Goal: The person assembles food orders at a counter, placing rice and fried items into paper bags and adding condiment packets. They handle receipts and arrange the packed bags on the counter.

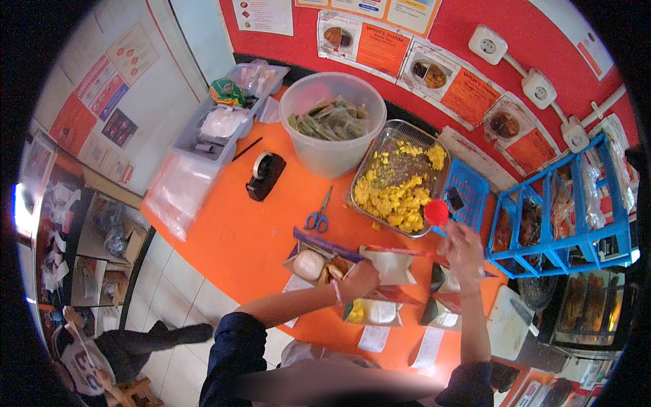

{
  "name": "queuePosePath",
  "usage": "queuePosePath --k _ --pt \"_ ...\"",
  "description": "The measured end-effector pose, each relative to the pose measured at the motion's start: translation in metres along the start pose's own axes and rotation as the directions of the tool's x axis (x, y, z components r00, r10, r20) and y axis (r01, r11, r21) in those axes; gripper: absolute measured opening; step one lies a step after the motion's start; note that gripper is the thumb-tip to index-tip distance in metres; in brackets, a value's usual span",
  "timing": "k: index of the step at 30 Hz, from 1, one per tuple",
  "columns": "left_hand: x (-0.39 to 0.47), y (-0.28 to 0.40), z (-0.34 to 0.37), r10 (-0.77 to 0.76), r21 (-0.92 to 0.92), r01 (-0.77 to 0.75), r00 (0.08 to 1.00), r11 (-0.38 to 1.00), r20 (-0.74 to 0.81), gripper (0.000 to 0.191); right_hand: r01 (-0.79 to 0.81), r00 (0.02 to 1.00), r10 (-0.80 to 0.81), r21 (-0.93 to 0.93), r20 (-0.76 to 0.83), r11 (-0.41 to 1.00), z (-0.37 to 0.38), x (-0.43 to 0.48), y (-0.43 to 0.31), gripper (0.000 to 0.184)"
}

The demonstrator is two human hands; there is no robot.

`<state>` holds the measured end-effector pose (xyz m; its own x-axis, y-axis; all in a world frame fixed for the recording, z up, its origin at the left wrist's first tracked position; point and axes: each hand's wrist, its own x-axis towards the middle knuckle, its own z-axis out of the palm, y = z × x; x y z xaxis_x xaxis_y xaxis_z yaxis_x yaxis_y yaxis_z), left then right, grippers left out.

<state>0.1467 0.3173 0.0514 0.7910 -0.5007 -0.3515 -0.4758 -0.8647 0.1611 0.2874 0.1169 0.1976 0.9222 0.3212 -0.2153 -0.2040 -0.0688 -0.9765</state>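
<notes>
My left hand grips the right edge of an open paper food box, which holds a white mound of rice and browned food pieces. In my right hand, covered by a clear plastic glove, is a red scoop, raised over the near right corner of a metal tray. Yellow scrambled egg lies in that tray. More open boxes stand by my hands; one box contains rice and some yellow egg. Blue-handled scissors lie left of the tray.
A large plastic tub of small green-filled packets stands at the back. Left of it are a tape dispenser, a pen and a plastic bin. To the right stand a blue rack and a white cutting board. Another person sits lower left.
</notes>
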Motion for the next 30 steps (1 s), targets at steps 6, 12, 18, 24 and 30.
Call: queuePosePath --k 6,12,18,24,30 --pt "0.007 0.023 0.045 -0.226 0.026 0.232 0.964 0.972 -0.14 0.037 0.394 0.68 -0.636 -0.913 0.364 -0.102 -0.002 0.206 0.086 0.025" --pt "-0.009 0.023 0.02 -0.146 0.297 0.09 0.974 0.951 0.172 0.051 0.251 0.91 -0.252 -0.921 0.329 -0.297 -0.009 0.256 0.156 0.016" --pt "-0.008 0.023 0.011 -0.13 0.055 0.12 0.958 0.991 0.254 0.078 0.497 0.852 -0.079 -0.846 0.518 -0.191 0.027 0.18 0.158 0.016" --pt "0.011 0.03 0.041 -0.142 0.203 0.107 0.975 0.973 0.169 0.073 0.615 0.776 -0.326 -0.763 0.54 0.198 0.03 0.193 0.156 0.02" --pt "0.005 0.026 0.046 -0.057 0.078 0.05 0.995 0.996 0.087 0.066 -0.03 0.921 0.242 -0.563 0.306 0.826 0.017 0.217 0.18 0.02"
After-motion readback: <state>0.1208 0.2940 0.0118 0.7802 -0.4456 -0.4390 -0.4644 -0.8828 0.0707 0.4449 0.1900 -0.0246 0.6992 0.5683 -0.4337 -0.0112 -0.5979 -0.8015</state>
